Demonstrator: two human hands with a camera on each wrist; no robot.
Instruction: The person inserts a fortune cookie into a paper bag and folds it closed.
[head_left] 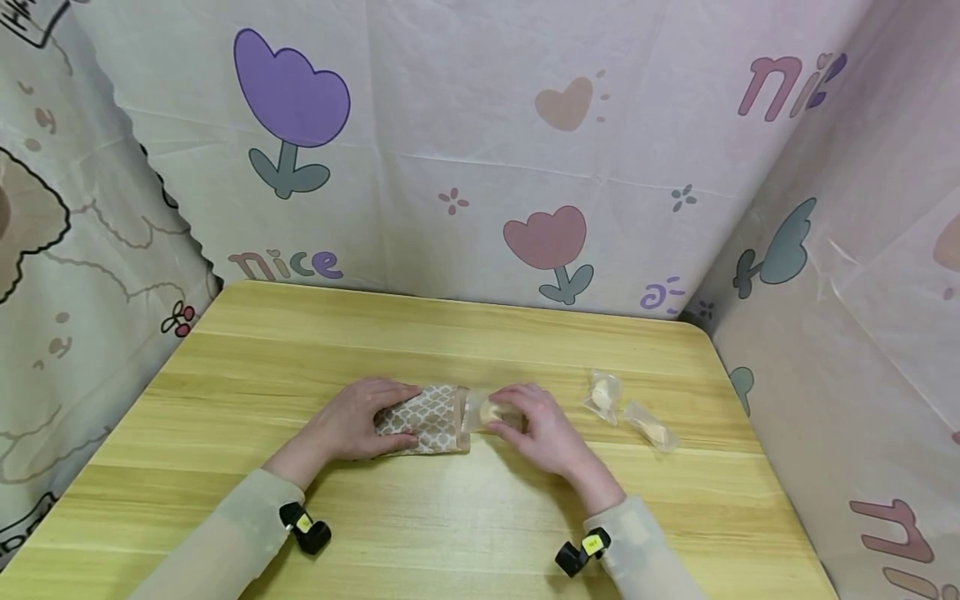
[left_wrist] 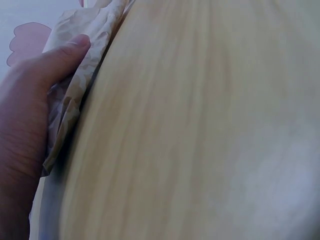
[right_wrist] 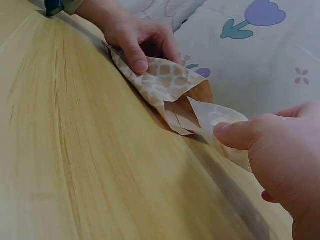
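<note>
Left hand (head_left: 358, 421), its cuff carrying a small black camera (head_left: 305, 528), grips the left part of a brown-and-white patterned paper bag (head_left: 431, 419), the thumb along the near edge and the fingers at the far edge. That bag lies flattish on the wood-grain table (head_left: 450, 525), its mouth facing right and parted enough to show plain brown paper inside. Just right of the mouth comes a clear packet (head_left: 474, 411) with something pale in it, pinched between the thumb and fingers of the right hand (head_left: 542, 429); one corner of the packet meets the opening, though whether it is inside the bag I cannot tell. Farther right, apart from the hand, lie two more wrapped pieces: an upright-looking clear sachet (head_left: 602, 396) and, close beside it, a slanting, narrower sachet (head_left: 651, 427), each with a pale lump inside.
</note>
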